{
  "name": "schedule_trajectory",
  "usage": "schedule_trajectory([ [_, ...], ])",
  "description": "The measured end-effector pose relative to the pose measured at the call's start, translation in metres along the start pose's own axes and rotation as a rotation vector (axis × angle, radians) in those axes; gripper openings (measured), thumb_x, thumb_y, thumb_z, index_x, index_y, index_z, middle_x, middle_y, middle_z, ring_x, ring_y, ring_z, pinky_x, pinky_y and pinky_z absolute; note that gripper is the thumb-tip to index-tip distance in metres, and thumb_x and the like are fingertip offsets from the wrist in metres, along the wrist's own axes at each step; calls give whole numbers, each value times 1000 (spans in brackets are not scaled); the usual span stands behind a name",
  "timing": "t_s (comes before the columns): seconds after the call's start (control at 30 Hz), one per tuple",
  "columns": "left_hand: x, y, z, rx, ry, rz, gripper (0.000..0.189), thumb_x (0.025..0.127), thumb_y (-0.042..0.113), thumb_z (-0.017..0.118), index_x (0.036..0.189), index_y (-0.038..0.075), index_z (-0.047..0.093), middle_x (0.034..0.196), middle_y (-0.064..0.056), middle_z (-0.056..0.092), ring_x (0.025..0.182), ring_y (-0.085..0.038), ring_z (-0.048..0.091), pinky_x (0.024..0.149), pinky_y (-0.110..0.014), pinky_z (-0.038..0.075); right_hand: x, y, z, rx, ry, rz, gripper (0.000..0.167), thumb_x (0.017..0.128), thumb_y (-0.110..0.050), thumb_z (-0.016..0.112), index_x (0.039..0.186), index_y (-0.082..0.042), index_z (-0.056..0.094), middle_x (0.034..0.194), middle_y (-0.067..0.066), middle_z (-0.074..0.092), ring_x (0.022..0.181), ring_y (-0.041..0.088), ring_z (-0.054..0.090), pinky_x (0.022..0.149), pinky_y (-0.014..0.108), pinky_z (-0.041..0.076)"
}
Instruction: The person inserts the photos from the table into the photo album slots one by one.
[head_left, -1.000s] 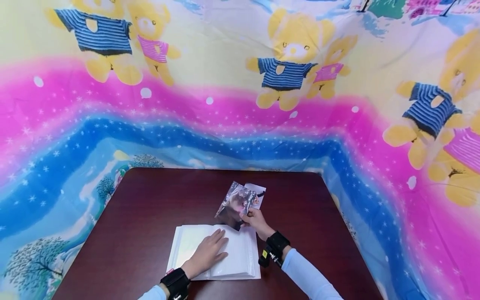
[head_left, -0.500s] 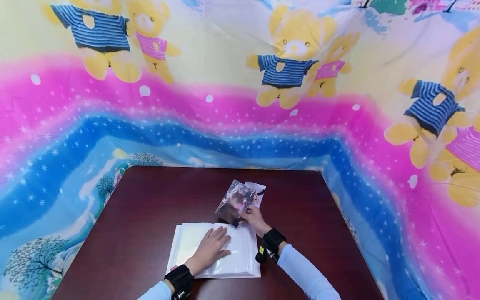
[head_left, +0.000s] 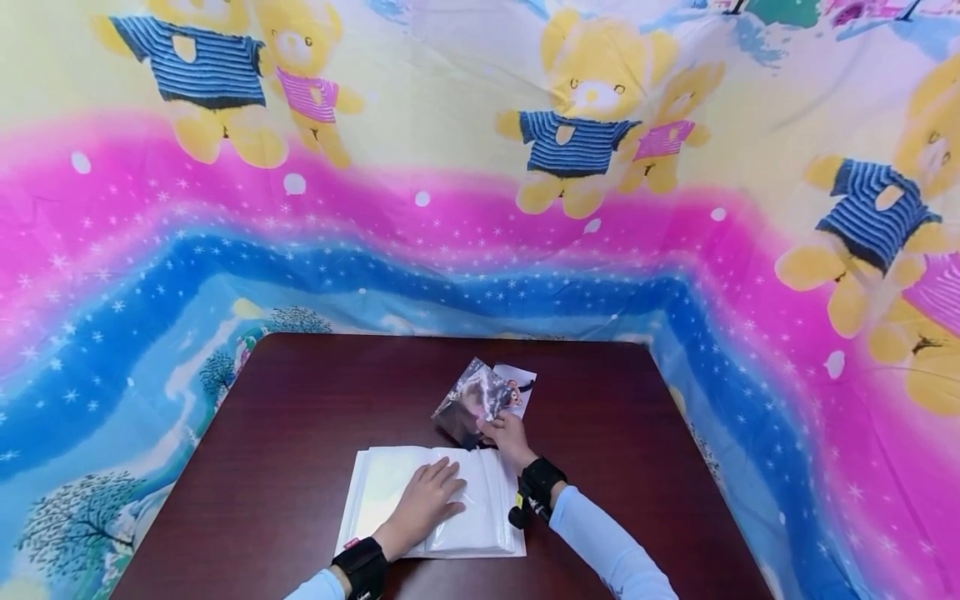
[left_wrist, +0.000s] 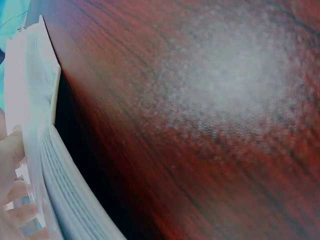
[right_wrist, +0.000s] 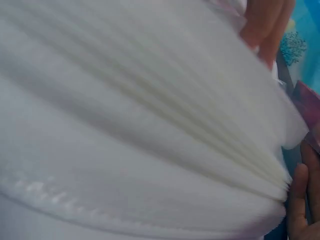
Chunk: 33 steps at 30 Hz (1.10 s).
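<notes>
An opened album (head_left: 375, 492) with white pages and glossy clear sleeves lies near the table's front. My left hand (head_left: 423, 500) rests on its page with the fingers spread; in the left wrist view its fingers (left_wrist: 12, 192) appear against the album's pages. Just beyond the album's back edge, my right hand (head_left: 510, 439) pinches a dark, pinkish photo (head_left: 468, 400) by its near right side. Behind that photo shows part of a white picture (head_left: 519, 385) with a small figure; whether the hand holds it too, I cannot tell. The right wrist view is mostly blurred album pages (right_wrist: 150, 100).
The album lies on a dark reddish-brown wooden table (head_left: 337, 392) with rounded back corners. A printed cloth (head_left: 420, 217) with teddy bears hangs around the table's back and sides.
My right hand has shifted slightly left with the photo, close to the album's back edge. My left hand has slid a little to the right on the page.
</notes>
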<state>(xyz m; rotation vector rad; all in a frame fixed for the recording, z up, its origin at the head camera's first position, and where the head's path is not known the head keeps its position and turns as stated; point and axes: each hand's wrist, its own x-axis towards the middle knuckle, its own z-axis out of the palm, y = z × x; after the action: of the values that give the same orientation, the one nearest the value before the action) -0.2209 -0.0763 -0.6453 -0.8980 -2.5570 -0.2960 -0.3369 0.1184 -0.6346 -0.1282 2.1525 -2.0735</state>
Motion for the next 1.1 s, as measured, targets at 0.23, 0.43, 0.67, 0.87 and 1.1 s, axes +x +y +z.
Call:
schedule_trajectory([
  [0.23,-2,1,2,-28,26,14,37,82,36,77,110,13,70,126,-16,63,120,-35,56,91,-47,48,-2,-2,-2,-98,-56,-12,13,92,-2,67,94,8,58,84,20,70,69,15,65,65,31,57],
  [0.43,-2,0,2,-61,-28,-19,38,85,36,74,115,12,68,134,-19,58,126,-37,52,96,-48,45,-4,2,-10,-247,-63,-45,17,89,1,69,101,11,62,83,17,71,70,10,61,63,25,51],
  [0.67,-2,0,2,-86,-11,-22,40,84,34,75,115,11,68,134,-20,58,126,-37,51,96,-50,46,-3,-6,-17,-451,-73,-143,9,89,-1,68,93,6,64,77,8,67,66,10,53,58,25,46],
  [0.87,-4,0,4,-50,5,-17,40,84,35,75,116,11,68,133,-20,58,125,-37,52,96,-48,46,3,-13,-20,-664,-137,-295,8,88,-2,70,89,3,64,70,3,60,62,10,52,58,26,45],
  [1.1,-5,-1,3,-65,53,-10,41,83,34,77,114,10,68,130,-21,59,123,-37,54,95,-47,47,12,-20,-20,-761,-210,-357,12,86,2,70,79,-1,61,60,3,61,52,12,58,55,26,46],
])
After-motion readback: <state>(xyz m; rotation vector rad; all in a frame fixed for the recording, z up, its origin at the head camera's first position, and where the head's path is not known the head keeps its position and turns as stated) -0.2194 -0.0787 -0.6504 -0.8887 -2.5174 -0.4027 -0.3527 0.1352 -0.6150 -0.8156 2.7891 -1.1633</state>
